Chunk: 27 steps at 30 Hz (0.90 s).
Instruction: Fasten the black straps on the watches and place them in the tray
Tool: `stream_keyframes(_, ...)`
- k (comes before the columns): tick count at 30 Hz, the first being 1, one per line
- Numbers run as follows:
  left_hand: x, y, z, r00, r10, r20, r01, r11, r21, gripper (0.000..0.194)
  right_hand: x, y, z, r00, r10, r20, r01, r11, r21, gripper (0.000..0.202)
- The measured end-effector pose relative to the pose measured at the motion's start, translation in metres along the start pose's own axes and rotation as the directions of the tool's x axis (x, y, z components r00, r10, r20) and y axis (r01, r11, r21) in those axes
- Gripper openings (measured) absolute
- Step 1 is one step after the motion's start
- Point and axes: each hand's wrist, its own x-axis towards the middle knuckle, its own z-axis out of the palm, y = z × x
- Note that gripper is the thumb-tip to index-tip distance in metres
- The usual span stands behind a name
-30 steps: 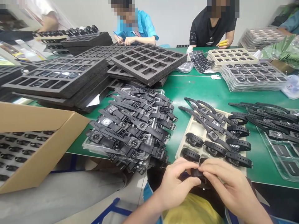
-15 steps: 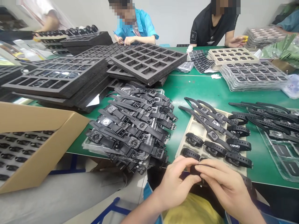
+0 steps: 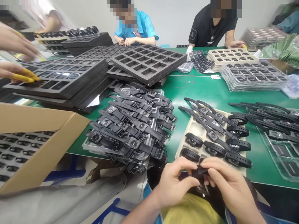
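Note:
Both hands meet at the table's near edge, in front of a cream tray (image 3: 196, 127). My left hand (image 3: 176, 180) pinches one side of a black watch (image 3: 201, 171). My right hand (image 3: 225, 177) grips the strap of the same watch from the other side. Fingers cover part of it. Several black watches with closed straps (image 3: 213, 148) sit in the tray, and others with long open straps (image 3: 213, 135) lie across its upper part. Left of the tray is a heap of black watches (image 3: 134, 124) on clear plastic trays.
Stacks of black foam trays (image 3: 149, 62) stand behind the heap. A cardboard box (image 3: 60, 143) is at the left. More watches (image 3: 275, 133) lie at the right. A co-worker's yellow-tipped fingers (image 3: 25, 76) touch a foam tray. Two people sit across the green table (image 3: 182, 90).
The watch between my hands has turned and shows more of its dark strap. My right fingers have shifted slightly. A co-worker's hands have come in at the left over the foam tray.

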Motion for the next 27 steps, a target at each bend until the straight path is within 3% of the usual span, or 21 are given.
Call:
stream_keyframes(2, 0.004, 0.001, -0.003, 0.983, 0.179, 0.039, -0.182, 0.980, 0.077, 0.015, -0.002, 0.002, 0.000, 0.997, 0.077, 0.009, -0.078, 0.987, 0.138, 0.019)
stream_keyframes(5, 0.007, 0.001, -0.004, 0.899, 0.435, 0.048, -0.424, 0.838, 0.344, 0.019, -0.005, 0.000, 0.002, 0.995, 0.083, 0.060, -0.089, 0.991, 0.102, 0.018)
stream_keyframes(8, 0.005, 0.000, -0.001, 0.827, 0.561, 0.039, -0.478, 0.665, 0.573, 0.023, -0.008, -0.002, 0.009, 0.988, 0.137, 0.072, -0.136, 0.990, -0.024, 0.036)
stream_keyframes(13, -0.002, -0.006, 0.001, 0.756, 0.641, 0.132, -0.522, 0.469, 0.713, 0.021, -0.006, -0.004, 0.020, 0.990, 0.140, -0.003, -0.140, 0.988, -0.069, 0.027)
stream_keyframes(18, -0.005, -0.010, 0.000, 0.717, 0.689, 0.102, -0.539, 0.456, 0.708, 0.020, -0.008, -0.007, 0.021, 0.998, 0.055, -0.037, -0.057, 0.997, -0.054, 0.016)
stream_keyframes(24, -0.006, -0.004, -0.004, 0.726, 0.683, 0.085, -0.522, 0.465, 0.715, 0.026, -0.011, -0.004, 0.014, 0.992, 0.126, -0.002, -0.125, 0.991, -0.045, 0.013)
stream_keyframes(27, -0.005, -0.002, -0.005, 0.769, 0.633, 0.088, -0.496, 0.504, 0.707, 0.024, -0.005, -0.009, 0.004, 0.991, 0.067, 0.111, -0.049, 0.986, -0.156, 0.017)
